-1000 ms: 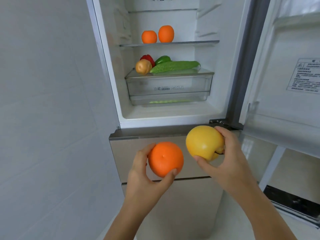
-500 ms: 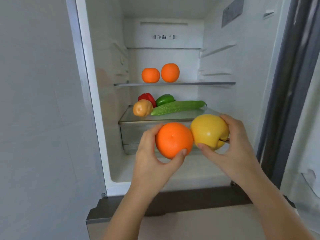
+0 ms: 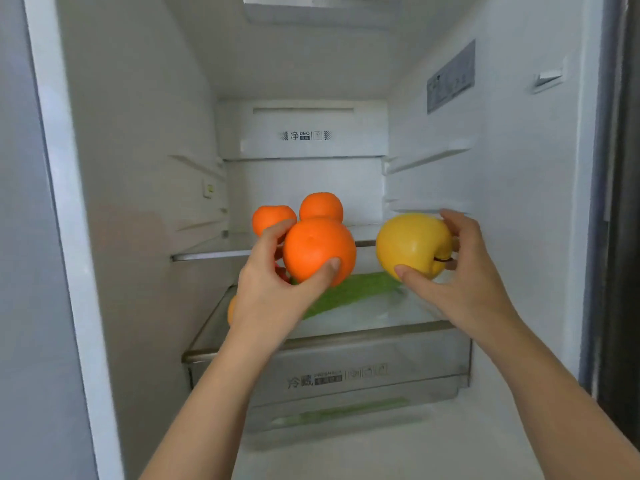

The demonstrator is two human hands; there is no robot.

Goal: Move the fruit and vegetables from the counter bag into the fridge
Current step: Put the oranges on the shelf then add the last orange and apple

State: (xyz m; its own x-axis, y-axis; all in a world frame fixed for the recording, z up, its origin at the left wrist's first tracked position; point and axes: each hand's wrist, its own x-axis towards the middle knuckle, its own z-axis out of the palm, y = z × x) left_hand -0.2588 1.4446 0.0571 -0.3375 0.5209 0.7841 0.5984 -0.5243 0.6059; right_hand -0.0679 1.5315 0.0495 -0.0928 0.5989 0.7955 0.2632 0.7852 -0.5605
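two fruits are held up inside the open fridge [image 3: 502, 237]: an orange [image 3: 318, 249] gripped by the left hand [image 3: 273, 289], thumb and fingers wrapped around it, and a yellow apple [image 3: 412, 245] clasped by the right hand [image 3: 464, 271]. both hover at the level of the glass shelf [image 3: 207, 252], in front of its edge. on that shelf sit two more oranges [image 3: 320, 206]. below it, a green cucumber [image 3: 349, 291] lies on the drawer lid [image 3: 381, 317], partly hidden by the hands.
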